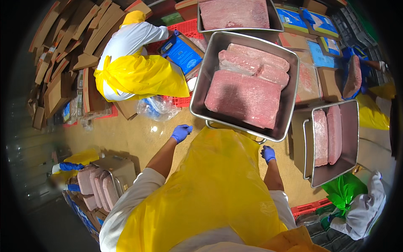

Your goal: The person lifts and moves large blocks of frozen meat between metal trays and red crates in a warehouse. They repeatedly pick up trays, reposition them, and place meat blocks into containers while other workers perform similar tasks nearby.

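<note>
In a blue-purple glove, my left hand hangs over the floor, apart from the bin, with its fingers bent. My right hand, gloved alike, is low beside my yellow plastic apron, just below the bin's handle. I see no object in either hand; how far the fingers are closed is unclear. Before me stands a deep stainless-steel meat bin. Inside lies a large frozen meat block, with narrower frozen blocks along its far side.
Another steel bin at right holds two upright slabs; a further bin touches the far side. A co-worker bends over a blue-lined carton. Cardboard boxes pile up at left. Crumpled plastic film lies on the floor.
</note>
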A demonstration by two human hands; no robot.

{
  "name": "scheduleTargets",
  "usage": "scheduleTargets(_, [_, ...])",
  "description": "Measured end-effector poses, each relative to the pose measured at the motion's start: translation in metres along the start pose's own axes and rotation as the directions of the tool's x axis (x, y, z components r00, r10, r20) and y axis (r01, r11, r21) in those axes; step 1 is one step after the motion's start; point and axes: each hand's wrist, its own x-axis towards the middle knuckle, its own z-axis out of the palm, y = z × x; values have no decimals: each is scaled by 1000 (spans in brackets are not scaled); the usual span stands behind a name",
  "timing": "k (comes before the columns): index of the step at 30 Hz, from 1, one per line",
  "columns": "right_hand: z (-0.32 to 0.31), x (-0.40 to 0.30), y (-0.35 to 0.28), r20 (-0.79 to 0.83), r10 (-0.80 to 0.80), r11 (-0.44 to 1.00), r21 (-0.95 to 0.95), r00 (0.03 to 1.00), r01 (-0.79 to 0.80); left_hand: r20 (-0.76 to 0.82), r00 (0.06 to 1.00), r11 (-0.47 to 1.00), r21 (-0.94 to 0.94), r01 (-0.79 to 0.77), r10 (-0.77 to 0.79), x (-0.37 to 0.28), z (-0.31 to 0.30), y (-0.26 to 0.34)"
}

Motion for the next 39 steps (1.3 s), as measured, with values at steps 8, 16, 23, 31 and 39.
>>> scheduleTargets(8, [-20,6,6,56,121,992,-51,991,-118,-1,992,986,-112,124,-125,-36,17,-10])
scheduleTargets(16, [-3,37,-29,229,-107,965,-212,968,157,-96,986,988,64,142,-136,-51,-6,-22])
scheduleTargets(23, [18,50,-62,230,211,924,-366,950,-116,-231,953,980,-88,179,-195,-57,-13,-29])
scheduleTargets(31, [91,13,-185,195,425,650,-745,884,-148,-240,881,912,-148,383,-408,-85,-26,-88])
scheduleTargets(39, [167,6,-258,260,250,775,-631,933,-32,-65,847,848,-97,521,-528,-116,-20,-160])
